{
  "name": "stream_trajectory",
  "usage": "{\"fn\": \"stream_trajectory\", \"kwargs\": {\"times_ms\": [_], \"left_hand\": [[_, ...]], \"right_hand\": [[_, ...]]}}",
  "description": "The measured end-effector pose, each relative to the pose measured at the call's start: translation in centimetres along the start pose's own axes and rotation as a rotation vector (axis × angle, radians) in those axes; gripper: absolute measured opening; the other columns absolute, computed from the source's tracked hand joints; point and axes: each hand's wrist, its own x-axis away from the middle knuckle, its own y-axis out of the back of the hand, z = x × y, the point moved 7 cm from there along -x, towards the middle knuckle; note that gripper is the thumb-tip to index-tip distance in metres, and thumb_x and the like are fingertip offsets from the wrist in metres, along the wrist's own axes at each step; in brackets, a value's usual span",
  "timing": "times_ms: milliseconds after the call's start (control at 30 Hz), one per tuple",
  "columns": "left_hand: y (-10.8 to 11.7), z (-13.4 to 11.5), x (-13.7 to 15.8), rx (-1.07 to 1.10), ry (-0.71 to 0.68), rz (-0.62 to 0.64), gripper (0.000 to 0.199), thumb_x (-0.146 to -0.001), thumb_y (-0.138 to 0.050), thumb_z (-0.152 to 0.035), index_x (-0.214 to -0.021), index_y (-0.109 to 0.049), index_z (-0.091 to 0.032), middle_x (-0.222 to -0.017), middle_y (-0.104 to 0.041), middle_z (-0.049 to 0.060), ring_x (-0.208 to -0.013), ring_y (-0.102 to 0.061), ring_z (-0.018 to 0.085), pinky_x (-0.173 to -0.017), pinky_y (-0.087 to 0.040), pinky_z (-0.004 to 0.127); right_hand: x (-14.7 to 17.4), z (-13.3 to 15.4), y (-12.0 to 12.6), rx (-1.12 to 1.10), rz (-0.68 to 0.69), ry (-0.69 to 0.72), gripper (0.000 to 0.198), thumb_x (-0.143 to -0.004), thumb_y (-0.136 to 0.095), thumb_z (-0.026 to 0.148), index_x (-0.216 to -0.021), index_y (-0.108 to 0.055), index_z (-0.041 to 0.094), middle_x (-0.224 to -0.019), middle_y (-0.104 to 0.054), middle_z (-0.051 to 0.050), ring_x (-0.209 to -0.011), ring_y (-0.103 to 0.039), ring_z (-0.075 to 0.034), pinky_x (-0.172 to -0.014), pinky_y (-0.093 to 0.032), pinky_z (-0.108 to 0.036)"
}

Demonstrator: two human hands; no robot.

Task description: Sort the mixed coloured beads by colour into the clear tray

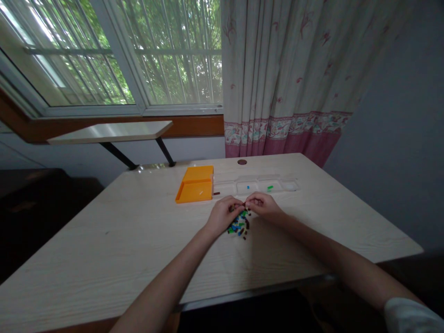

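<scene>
Over the table's middle, my left hand (pixel 225 214) and my right hand (pixel 262 203) meet fingertip to fingertip, both closed in a pinch. A tiny dark brown building brick (pixel 244 204) shows between the fingertips, at the right hand's side. Whatever the left fingers pinch is too small and covered to make out. Below them lies a loose pile of small building bricks (pixel 239 225) in green, blue, brown and pale yellow, partly hidden by the left hand. Just beyond the hands stands a clear compartment tray (pixel 231 188), with a blue piece (pixel 248 187) and a green piece (pixel 270 188) in separate compartments.
An orange open case (pixel 197 174) lies left of the tray, with a brown piece (pixel 217 193) near its right corner. A raised white shelf (pixel 114 131) on black brackets stands at the table's back left. The table (pixel 138 245) has a round cable hole (pixel 242 162) near the curtain.
</scene>
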Motion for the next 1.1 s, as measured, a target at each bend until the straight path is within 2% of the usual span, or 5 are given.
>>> {"fn": "stream_trajectory", "kwargs": {"times_ms": [300,533,667,833,1100], "left_hand": [[0.3,-0.8,0.2,-0.066,-0.089,-0.029,0.016,-0.081,-0.051,-0.027,-0.088,-0.062,-0.018,-0.078,-0.060,0.003,-0.075,-0.055,0.013,-0.067,-0.042,0.024],[0.5,-1.3,0.4,-0.126,-0.127,-0.058,0.018,-0.083,-0.048,-0.028,-0.091,-0.061,-0.019,-0.082,-0.060,0.003,-0.078,-0.056,0.013,-0.069,-0.044,0.024],[1.6,-1.4,0.3,-0.131,-0.132,-0.142,0.018,-0.083,-0.047,-0.027,-0.091,-0.061,-0.018,-0.083,-0.061,0.004,-0.079,-0.056,0.013,-0.071,-0.045,0.023],[4.2,-0.9,0.5,-0.087,-0.059,-0.345,0.018,-0.083,-0.048,-0.028,-0.092,-0.062,-0.019,-0.084,-0.061,0.004,-0.072,-0.055,0.011,-0.064,-0.045,0.022],[5.8,-1.0,1.0,-0.051,-0.044,-0.518,0.017,-0.082,-0.051,-0.027,-0.090,-0.063,-0.019,-0.084,-0.062,0.004,-0.076,-0.056,0.011,-0.063,-0.045,0.022]], "right_hand": [[-0.1,-0.9,-0.9,-0.181,0.069,-0.095,0.023,-0.073,-0.053,0.038,-0.074,-0.057,0.016,-0.061,-0.054,0.001,-0.053,-0.046,-0.009,-0.049,-0.036,-0.021],[-0.2,-1.0,-1.3,-0.251,0.107,-0.102,0.026,-0.073,-0.053,0.041,-0.074,-0.057,0.015,-0.067,-0.057,0.000,-0.061,-0.051,-0.011,-0.057,-0.041,-0.023],[-0.3,-0.8,-0.4,-0.062,0.063,-0.055,0.027,-0.077,-0.050,0.040,-0.077,-0.059,0.015,-0.065,-0.055,0.000,-0.056,-0.048,-0.010,-0.053,-0.038,-0.022],[0.0,0.4,0.4,0.341,0.098,0.142,0.016,-0.076,-0.054,0.030,-0.078,-0.064,0.017,-0.074,-0.058,-0.003,-0.065,-0.051,-0.012,-0.061,-0.039,-0.024],[0.4,-0.4,-0.4,0.464,0.246,0.149,0.019,-0.079,-0.052,0.029,-0.092,-0.063,0.021,-0.088,-0.062,-0.004,-0.079,-0.056,-0.014,-0.070,-0.041,-0.025]]}}
